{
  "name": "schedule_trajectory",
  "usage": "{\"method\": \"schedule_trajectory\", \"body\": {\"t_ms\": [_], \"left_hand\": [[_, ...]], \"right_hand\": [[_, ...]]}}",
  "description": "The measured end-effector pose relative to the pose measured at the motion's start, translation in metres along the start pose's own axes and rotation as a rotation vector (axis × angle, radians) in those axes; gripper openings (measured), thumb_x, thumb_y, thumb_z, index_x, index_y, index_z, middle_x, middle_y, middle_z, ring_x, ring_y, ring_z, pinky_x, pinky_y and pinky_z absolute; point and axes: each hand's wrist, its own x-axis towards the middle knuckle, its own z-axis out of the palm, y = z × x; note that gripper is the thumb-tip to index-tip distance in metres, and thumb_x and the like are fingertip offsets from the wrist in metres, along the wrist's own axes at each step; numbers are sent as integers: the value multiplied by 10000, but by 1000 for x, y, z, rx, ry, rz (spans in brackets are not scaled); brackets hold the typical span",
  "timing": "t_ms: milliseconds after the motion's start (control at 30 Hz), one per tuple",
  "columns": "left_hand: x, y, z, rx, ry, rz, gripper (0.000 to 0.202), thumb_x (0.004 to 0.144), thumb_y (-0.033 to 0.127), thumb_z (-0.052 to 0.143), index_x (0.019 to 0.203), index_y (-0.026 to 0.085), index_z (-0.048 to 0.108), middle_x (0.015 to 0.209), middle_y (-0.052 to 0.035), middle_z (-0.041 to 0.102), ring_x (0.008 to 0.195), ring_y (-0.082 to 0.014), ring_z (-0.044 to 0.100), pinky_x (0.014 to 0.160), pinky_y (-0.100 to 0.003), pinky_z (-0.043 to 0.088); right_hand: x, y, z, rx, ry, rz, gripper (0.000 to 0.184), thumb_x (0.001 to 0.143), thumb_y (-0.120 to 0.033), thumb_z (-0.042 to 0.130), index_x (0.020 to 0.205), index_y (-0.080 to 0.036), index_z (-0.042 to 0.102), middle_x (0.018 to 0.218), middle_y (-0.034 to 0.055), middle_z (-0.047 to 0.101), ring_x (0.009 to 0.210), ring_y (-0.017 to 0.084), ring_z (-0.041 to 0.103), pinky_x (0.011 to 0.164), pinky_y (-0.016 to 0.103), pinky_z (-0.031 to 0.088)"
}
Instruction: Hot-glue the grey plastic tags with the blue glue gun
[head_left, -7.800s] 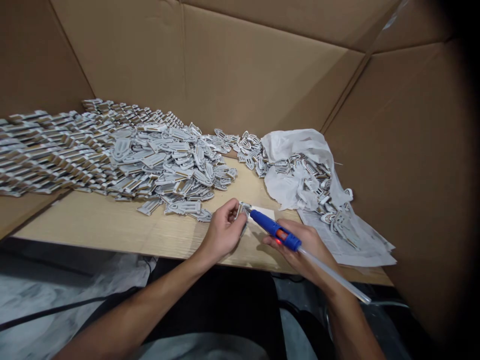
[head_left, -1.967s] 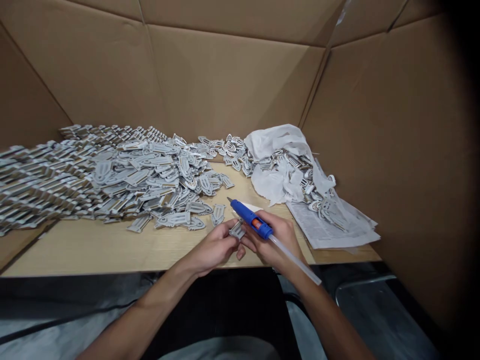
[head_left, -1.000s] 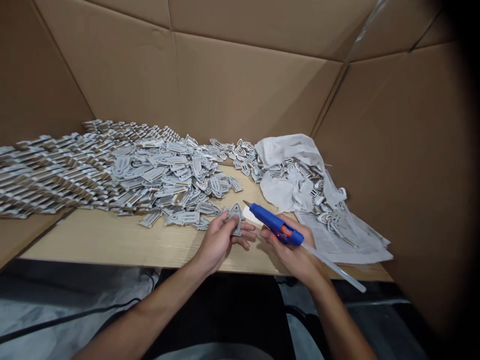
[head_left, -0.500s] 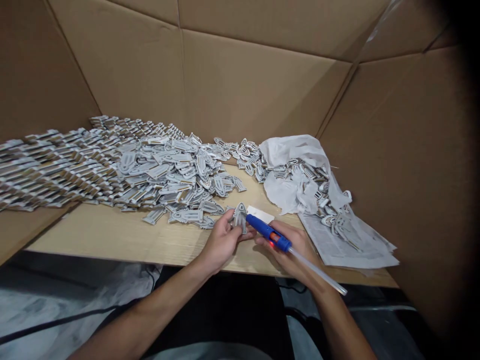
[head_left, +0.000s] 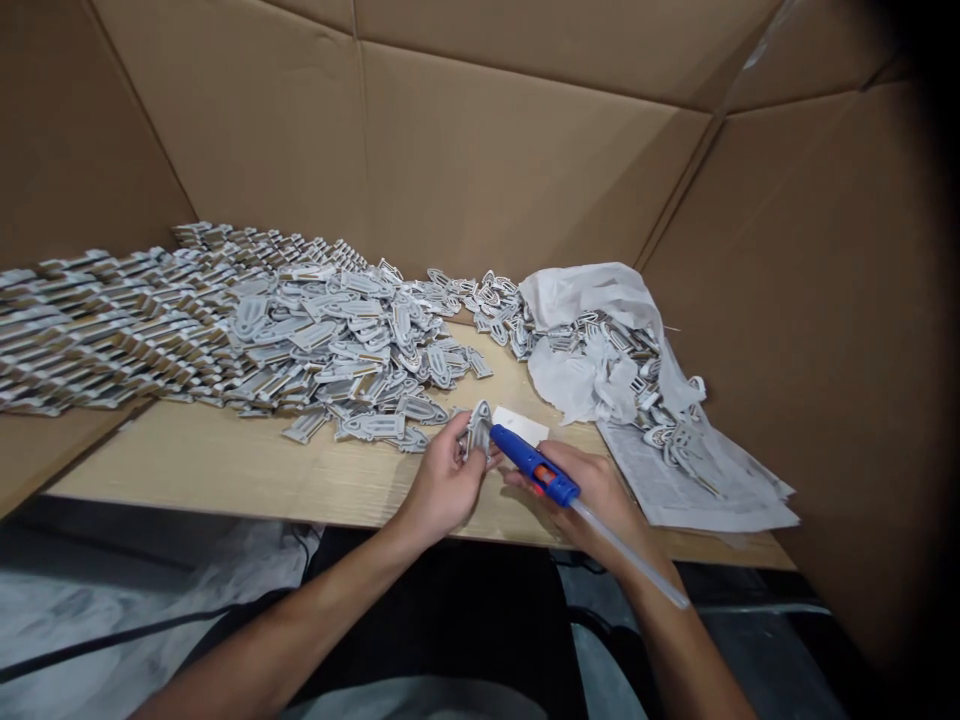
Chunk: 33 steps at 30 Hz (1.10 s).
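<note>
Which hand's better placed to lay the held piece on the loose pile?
Left, probably: left hand holds the grey piece and is nearer the loose pile; right hand holds the blue glue gun.

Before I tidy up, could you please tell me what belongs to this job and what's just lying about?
Job:
slim blue plastic glue gun, right hand
grey pointed flat piece, left hand
similar heaped grey pieces, probably

Apparently lying about:
crumpled thin white sheet
greyish paper sheets
white rectangular card
</note>
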Motion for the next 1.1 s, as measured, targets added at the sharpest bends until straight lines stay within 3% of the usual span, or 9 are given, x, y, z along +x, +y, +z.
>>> {"method": "schedule_trajectory", "body": {"t_ms": [500,800,967,1100], "left_hand": [[2,-10,-4,43,-51,81,371,869,178,698,1238,203,678,1052,-47,724,966,-160,688,953,-253,570],[0,-9,-9,97,-43,73,451,884,326,746,1306,198,649,1055,-74,720,915,-191,663,793,-232,536],[-1,-8,-8,-3,-30,44,547,882,440,764,1331,229,534,1048,-66,712,905,-182,674,791,-243,537],[2,-15,-8,-55,-11,22,540,861,527,774,1192,241,458,898,-9,684,746,-131,651,747,-244,536]], "right_hand": [[0,-4,-1,-44,2,8,321,976,-466,673,809,-195,636,694,0,642,580,138,560,567,238,373],[-2,-20,17,-276,-40,10,87,970,-205,562,887,-220,541,874,46,684,679,196,645,609,280,386],[-2,-28,30,-459,58,-54,61,921,-144,549,939,-203,553,870,60,679,636,211,637,576,316,346],[-5,-29,28,-357,213,-132,54,1003,-190,521,969,-210,558,870,54,658,725,210,639,623,305,398]]}}
